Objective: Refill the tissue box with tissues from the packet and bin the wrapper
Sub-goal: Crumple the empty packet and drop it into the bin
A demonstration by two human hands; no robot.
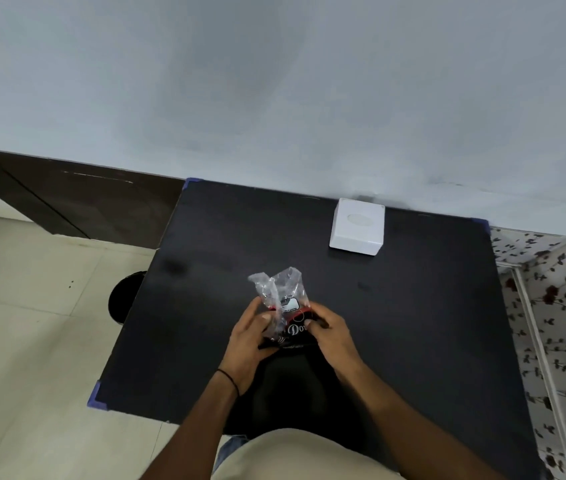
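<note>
Both hands grip one crumpled plastic wrapper [283,306] above the black counter [413,323], near its front edge. Left hand [250,341]: fingers [266,318] curled, pinching the clear side. Right hand [331,336]: fingers pinching the dark printed side. Clear top of the wrapper stands up, open and empty. White tissue box [357,226] sits at the counter's back, against the wall, well apart. Black round bin [124,296] on the floor beside the counter's left edge.

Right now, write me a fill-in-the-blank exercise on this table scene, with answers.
1. Both hands, the left hand and the right hand, hold the plastic ____.
2. The tissue box is coloured ____.
3. The box stands at the table edge nearest the ____.
4. A thin black band circles the ____ wrist.

Answers: wrapper; white; wall; left
</note>
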